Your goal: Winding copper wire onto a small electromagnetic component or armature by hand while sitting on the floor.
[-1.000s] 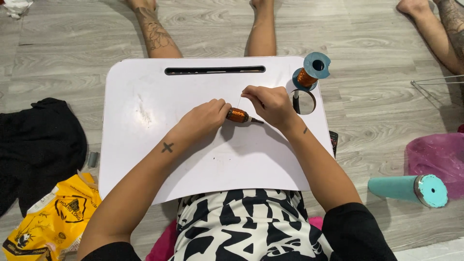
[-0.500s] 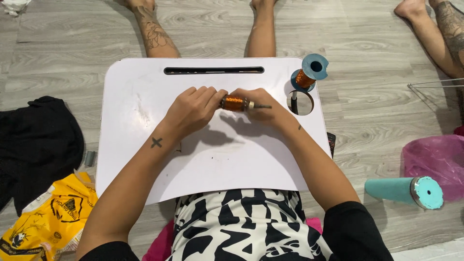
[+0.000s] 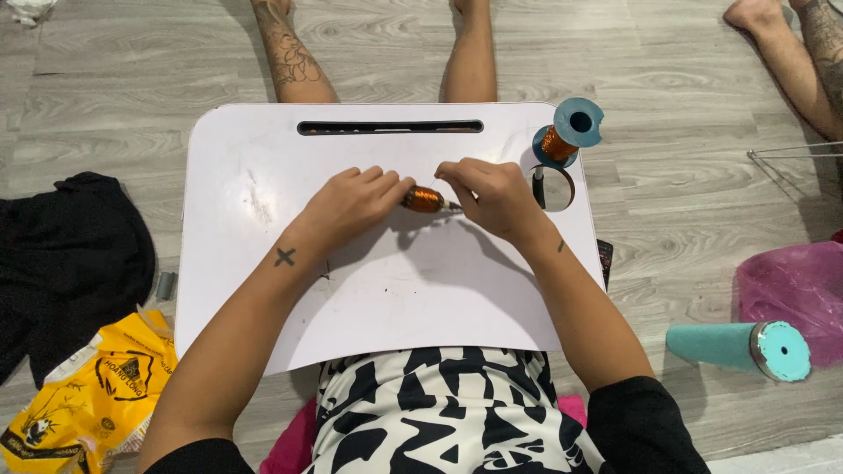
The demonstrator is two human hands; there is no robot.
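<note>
Near the tray's (image 3: pixel 263 290) far edge, midway across, the left hand (image 3: pixel 351 206) is pinching the coil's (image 3: pixel 424 199) left end with curled fingers. Its long axis is lying left to right, pin pointing right into the right hand (image 3: pixel 492 197), closed around it. Thin wire may be slackening or snagging toward the spool (image 3: pixel 562 139) at the far right corner.

Hands (image 3: pixel 421 204) pinching copper coil (image 3: pixel 425 199), white lap tray (image 3: pixel 263 175), wire spool (image 3: pixel 566 133)
</note>
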